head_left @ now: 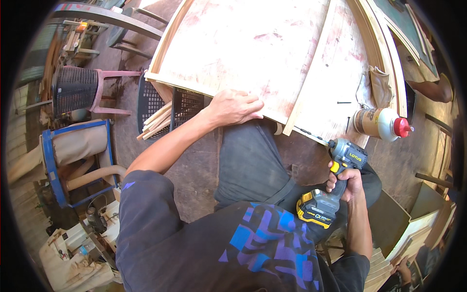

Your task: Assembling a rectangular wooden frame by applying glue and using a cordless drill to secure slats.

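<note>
A large pale wooden panel [228,44] with reddish stains lies in front of me, framed by wooden strips. My left hand [237,107] is closed over its near edge, fingers bent and pressed together. In my right hand [346,184] is a grey and black cordless impact driver [350,153] with a yellow-trimmed battery, held by its handle. Its long bit [316,137] points left at the panel's near edge, close to the end of a wooden strip [311,73]. Whether a screw sits on the tip is too small to tell.
Right of the strip, a red-capped bottle [372,121] lies beside a brown packet [380,87] and a loose screw [344,102]. Below the panel stands a black crate [188,104] with wooden sticks [158,120]. A pink-framed chair [99,90] stands left. Another person's arm [433,91] shows at right.
</note>
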The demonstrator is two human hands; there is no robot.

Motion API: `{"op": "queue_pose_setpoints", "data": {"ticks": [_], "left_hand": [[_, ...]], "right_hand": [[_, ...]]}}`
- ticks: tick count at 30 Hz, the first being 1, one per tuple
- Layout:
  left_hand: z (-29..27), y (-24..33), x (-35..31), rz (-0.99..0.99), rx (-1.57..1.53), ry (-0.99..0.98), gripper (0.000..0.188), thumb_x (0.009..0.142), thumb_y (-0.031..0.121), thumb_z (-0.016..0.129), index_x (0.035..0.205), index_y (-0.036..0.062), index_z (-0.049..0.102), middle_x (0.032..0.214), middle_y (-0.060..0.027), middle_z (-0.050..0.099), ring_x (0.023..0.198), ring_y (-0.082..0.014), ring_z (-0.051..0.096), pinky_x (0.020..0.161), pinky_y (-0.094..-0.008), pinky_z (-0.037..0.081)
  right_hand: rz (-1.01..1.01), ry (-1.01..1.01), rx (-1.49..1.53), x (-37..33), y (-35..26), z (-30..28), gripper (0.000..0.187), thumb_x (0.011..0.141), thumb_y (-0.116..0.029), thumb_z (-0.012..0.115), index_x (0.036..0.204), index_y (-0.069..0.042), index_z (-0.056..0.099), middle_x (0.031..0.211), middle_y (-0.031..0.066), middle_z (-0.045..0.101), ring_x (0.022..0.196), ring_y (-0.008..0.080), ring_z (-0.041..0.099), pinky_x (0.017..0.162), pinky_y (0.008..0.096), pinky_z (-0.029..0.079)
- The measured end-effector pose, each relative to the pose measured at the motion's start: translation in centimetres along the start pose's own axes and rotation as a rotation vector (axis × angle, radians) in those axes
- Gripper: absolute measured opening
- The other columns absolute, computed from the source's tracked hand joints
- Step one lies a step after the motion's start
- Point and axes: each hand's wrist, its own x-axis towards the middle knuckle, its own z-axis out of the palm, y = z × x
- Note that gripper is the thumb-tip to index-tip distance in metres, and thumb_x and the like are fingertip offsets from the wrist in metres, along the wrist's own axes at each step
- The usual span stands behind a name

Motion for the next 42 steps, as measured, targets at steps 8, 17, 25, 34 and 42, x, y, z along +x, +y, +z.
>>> {"op": "queue_pose_setpoints", "data": {"ticks": [8, 17, 25, 34, 42], "left_hand": [[0.9, 0.0, 0.6, 0.070, 0.002, 0.101, 0.034, 0.089, 0.051, 0.064, 0.091, 0.0173, 0.059, 0.077, 0.0031, 0.057, 0.070, -0.0117, 0.062, 0.059, -0.0287, 0.048], [2.2, 0.1, 0.3, 0.059, 0.026, 0.170, 0.035, 0.091, 0.052, 0.061, 0.087, 0.0175, 0.059, 0.075, 0.0033, 0.057, 0.066, -0.0120, 0.061, 0.057, -0.0263, 0.049], [1.2, 0.5, -1.0, 0.030, 0.042, 0.260, 0.039, 0.093, 0.055, 0.057, 0.082, 0.0176, 0.055, 0.071, 0.0026, 0.052, 0.060, -0.0111, 0.059, 0.045, -0.0262, 0.048], [0.9, 1.8, -1.3, -0.024, -0.029, 0.218, 0.036, 0.094, 0.052, 0.059, 0.084, 0.0174, 0.055, 0.075, 0.0017, 0.057, 0.064, -0.0149, 0.066, 0.046, -0.0295, 0.050], [1.5, 2.6, -1.2, -0.075, -0.019, 0.178, 0.038, 0.094, 0.054, 0.059, 0.086, 0.0176, 0.057, 0.073, 0.0019, 0.058, 0.063, -0.0153, 0.065, 0.050, -0.0301, 0.051]], "right_hand": [[0.013, -0.028, 0.011, 0.0, 0.0, 0.5, 0.050, 0.066, -0.009, 0.059, 0.115, -0.003, 0.058, 0.072, 0.0147, 0.060, 0.063, 0.0282, 0.058, 0.066, 0.0445, 0.051], [0.018, 0.001, 0.051, -0.4, 0.3, -0.7, 0.051, 0.065, -0.010, 0.061, 0.116, -0.003, 0.056, 0.071, 0.0141, 0.058, 0.062, 0.0289, 0.056, 0.065, 0.0455, 0.050], [-0.022, -0.072, -0.004, 0.6, 0.9, -0.6, 0.047, 0.069, -0.011, 0.060, 0.116, -0.004, 0.056, 0.071, 0.0133, 0.057, 0.061, 0.0286, 0.054, 0.060, 0.0469, 0.048], [-0.020, -0.068, -0.017, 0.1, 0.3, -1.4, 0.049, 0.071, -0.013, 0.059, 0.119, -0.005, 0.057, 0.073, 0.0140, 0.059, 0.062, 0.0301, 0.056, 0.064, 0.0483, 0.049], [-0.003, -0.094, -0.015, 0.1, 0.1, -1.8, 0.049, 0.072, -0.012, 0.059, 0.120, -0.004, 0.057, 0.074, 0.0143, 0.060, 0.066, 0.0313, 0.059, 0.065, 0.0498, 0.051]]}}
